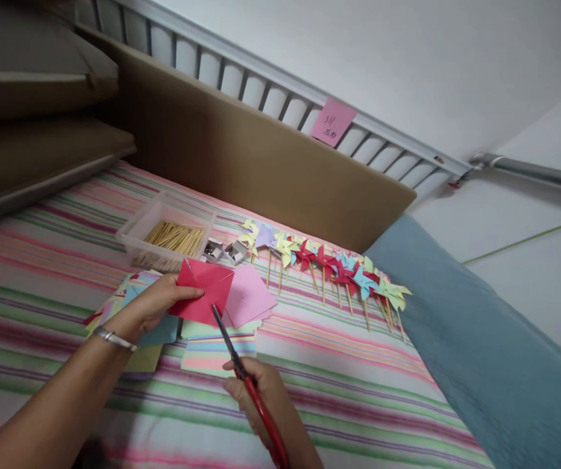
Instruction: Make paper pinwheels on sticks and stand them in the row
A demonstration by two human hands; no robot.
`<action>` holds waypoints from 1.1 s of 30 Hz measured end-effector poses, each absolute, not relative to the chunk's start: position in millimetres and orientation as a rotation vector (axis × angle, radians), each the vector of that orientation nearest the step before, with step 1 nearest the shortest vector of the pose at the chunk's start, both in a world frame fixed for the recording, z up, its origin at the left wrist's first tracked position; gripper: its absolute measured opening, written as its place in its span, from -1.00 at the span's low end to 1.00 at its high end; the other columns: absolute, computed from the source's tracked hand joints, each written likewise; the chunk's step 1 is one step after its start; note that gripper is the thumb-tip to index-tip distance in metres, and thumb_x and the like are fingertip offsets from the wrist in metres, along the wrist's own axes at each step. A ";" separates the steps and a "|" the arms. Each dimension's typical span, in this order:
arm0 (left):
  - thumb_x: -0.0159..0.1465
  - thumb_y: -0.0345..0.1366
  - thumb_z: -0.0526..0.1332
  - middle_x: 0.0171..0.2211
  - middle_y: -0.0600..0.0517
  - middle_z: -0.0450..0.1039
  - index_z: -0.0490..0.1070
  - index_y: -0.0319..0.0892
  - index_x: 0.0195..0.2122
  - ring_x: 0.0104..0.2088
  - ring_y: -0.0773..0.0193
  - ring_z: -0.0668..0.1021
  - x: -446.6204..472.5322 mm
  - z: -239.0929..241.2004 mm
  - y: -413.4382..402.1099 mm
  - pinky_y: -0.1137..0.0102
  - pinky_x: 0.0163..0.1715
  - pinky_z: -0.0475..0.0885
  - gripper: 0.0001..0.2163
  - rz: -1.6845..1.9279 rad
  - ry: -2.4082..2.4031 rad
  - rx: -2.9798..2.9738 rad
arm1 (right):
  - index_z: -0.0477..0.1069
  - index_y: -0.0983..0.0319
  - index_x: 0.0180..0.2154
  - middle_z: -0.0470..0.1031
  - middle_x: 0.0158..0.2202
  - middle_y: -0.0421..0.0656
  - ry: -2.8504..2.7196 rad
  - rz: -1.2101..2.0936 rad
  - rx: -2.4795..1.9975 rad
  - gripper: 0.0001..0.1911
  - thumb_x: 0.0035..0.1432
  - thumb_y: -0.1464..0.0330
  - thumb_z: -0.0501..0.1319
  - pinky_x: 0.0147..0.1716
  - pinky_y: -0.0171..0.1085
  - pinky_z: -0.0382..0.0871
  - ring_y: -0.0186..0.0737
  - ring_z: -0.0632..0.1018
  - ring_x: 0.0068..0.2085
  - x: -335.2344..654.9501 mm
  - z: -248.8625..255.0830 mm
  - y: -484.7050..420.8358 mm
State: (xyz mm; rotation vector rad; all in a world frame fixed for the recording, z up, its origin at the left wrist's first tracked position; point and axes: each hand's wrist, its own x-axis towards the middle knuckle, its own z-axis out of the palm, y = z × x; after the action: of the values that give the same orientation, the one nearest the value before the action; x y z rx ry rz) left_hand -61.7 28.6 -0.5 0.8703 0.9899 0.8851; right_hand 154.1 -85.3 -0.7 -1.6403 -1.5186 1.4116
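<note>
A square of red paper [206,283] is pinched at its left side by my left hand [165,299], thumb on top. Slits show near its upper corners. My right hand [265,397] grips a pair of scissors [241,368] with red handles. Their dark blades point up and reach the lower right part of the red paper. Under and beside the red square lie sheets of pink paper [251,296] and a stack of pale coloured paper [219,345]. More coloured paper [158,332] is spread beneath my left hand, partly hidden by it.
Behind the paper stands a clear plastic box [136,234] of wooden sticks [175,238], next to small boxes of metal pieces [236,253]. Several paper pinwheels [326,260] lie in a row on the striped cloth [339,391]. A brown board [260,156] leans against the radiator [231,81].
</note>
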 end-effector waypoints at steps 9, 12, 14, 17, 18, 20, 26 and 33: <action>-0.10 -0.31 0.38 -0.37 -0.03 0.60 0.53 -0.23 -0.35 -0.39 0.17 0.57 -62.2 1.5 28.0 0.38 -0.32 0.42 -0.75 0.865 0.984 0.866 | 0.47 0.28 -0.21 0.23 -0.54 -0.26 -1.541 1.503 -1.641 -0.68 0.00 0.23 0.23 -0.56 -0.40 0.10 -0.39 0.24 -0.53 152.5 7.6 -85.0; -0.11 -0.34 0.38 -0.41 -0.01 0.59 0.53 -0.24 -0.39 -0.41 0.20 0.56 -59.6 3.1 27.6 0.41 -0.35 0.40 -0.77 0.878 0.996 0.861 | 0.47 0.29 -0.22 0.21 -0.59 -0.28 -1.536 1.490 -1.656 -0.68 0.00 0.24 0.24 -0.57 -0.40 0.09 -0.39 0.23 -0.56 151.5 6.0 -83.9; -0.12 -0.34 0.38 -0.43 0.00 0.59 0.53 -0.24 -0.42 -0.43 0.22 0.56 -57.7 3.7 27.0 0.42 -0.37 0.39 -0.80 0.870 1.002 0.859 | 0.48 0.30 -0.25 0.18 -0.62 -0.30 -1.535 1.471 -1.679 -0.69 -0.03 0.25 0.25 -0.57 -0.40 0.09 -0.39 0.21 -0.57 150.9 4.0 -83.3; -0.11 -0.33 0.38 -0.42 -0.01 0.59 0.53 -0.24 -0.41 -0.43 0.21 0.55 -56.2 3.4 26.1 0.42 -0.37 0.39 -0.79 0.859 0.988 0.866 | 0.48 0.31 -0.26 0.15 -0.62 -0.31 -1.538 1.466 -1.670 -0.69 -0.04 0.25 0.26 -0.57 -0.40 0.09 -0.40 0.20 -0.57 150.9 1.5 -82.6; -0.11 -0.33 0.38 -0.41 -0.01 0.59 0.53 -0.25 -0.39 -0.43 0.20 0.56 -56.2 3.1 26.0 0.41 -0.36 0.40 -0.77 0.857 0.984 0.869 | 0.47 0.30 -0.25 0.16 -0.62 -0.30 -1.541 1.475 -1.660 -0.68 -0.04 0.24 0.25 -0.57 -0.40 0.09 -0.39 0.21 -0.56 151.0 1.1 -82.4; -0.11 -0.32 0.38 -0.38 -0.03 0.59 0.53 -0.25 -0.35 -0.41 0.18 0.56 -56.8 2.6 25.9 0.39 -0.35 0.40 -0.74 0.852 0.977 0.871 | 0.47 0.30 -0.24 0.16 -0.61 -0.30 -1.546 1.487 -1.664 -0.68 -0.03 0.23 0.25 -0.57 -0.40 0.09 -0.39 0.21 -0.56 151.2 0.9 -82.2; -0.11 -0.32 0.38 -0.37 -0.04 0.59 0.53 -0.26 -0.35 -0.38 0.18 0.56 -58.5 4.0 25.9 0.38 -0.32 0.41 -0.74 0.855 0.960 0.878 | 0.47 0.30 -0.26 0.15 -0.61 -0.31 -1.532 1.489 -1.686 -0.70 -0.02 0.24 0.24 -0.58 -0.40 0.09 -0.41 0.20 -0.57 150.6 1.0 -81.1; -0.13 -0.33 0.38 -0.40 -0.03 0.59 0.53 -0.25 -0.39 -0.41 0.18 0.56 -57.2 6.4 24.8 0.39 -0.35 0.41 -0.76 0.862 0.988 0.856 | 0.46 0.30 -0.27 0.16 -0.62 -0.31 -1.521 1.500 -1.662 -0.72 0.00 0.25 0.23 -0.59 -0.40 0.06 -0.42 0.20 -0.59 149.5 0.0 -82.8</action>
State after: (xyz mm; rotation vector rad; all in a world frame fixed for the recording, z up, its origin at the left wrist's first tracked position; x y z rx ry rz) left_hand -57.2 24.8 6.4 0.8563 0.9878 0.8620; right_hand 149.5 -82.8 0.0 -1.6623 -1.5215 1.5001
